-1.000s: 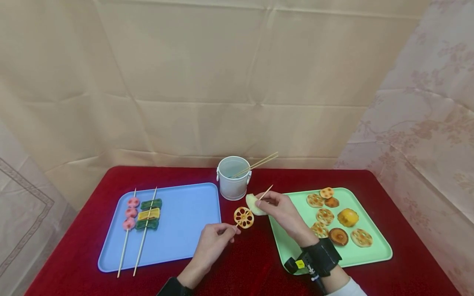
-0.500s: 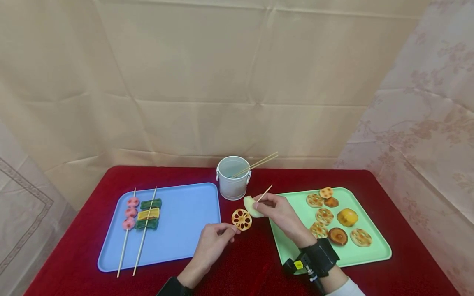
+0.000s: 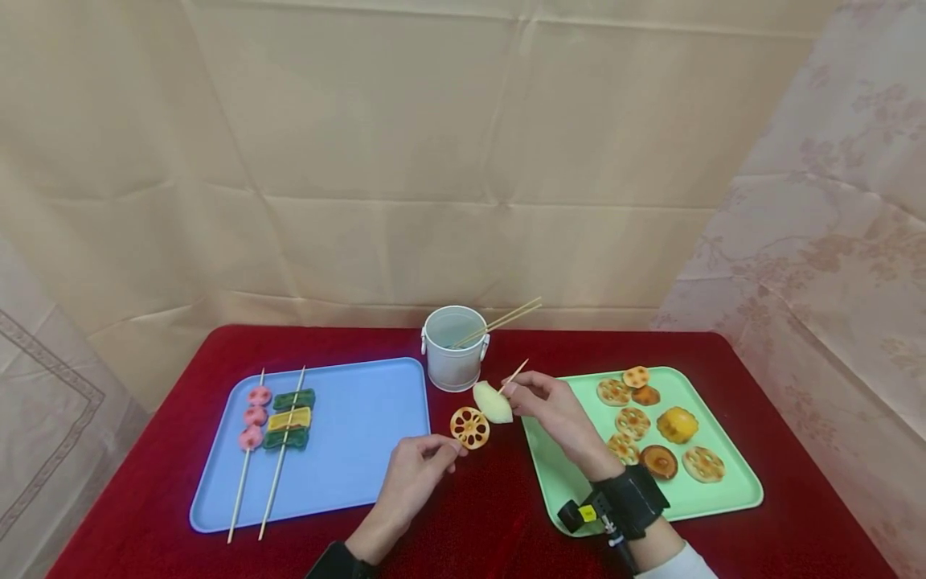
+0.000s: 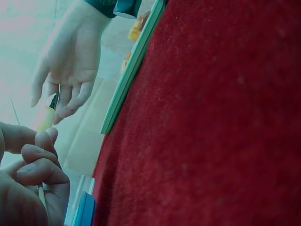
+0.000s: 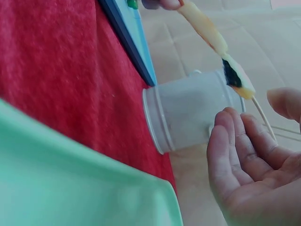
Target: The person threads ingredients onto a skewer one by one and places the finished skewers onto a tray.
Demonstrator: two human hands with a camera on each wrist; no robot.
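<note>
A pale wooden skewer slants above the red cloth in the gap between the blue rectangular tray and the light green rectangular tray. The left hand, over the blue tray's right edge, pinches it, fingers curled, just below a round brown-yellow lotus slice. Touching that slice, a pale green-white curved slice sits farther up, the bare tip projecting past it. The right hand, thumb apart from its loosely bent fingers, is near that tip and overlaps the green tray's left edge. A white metal bucket stands just beyond both slices, bounding the gap at the back; toward the person, red cloth extends between the hands.
</note>
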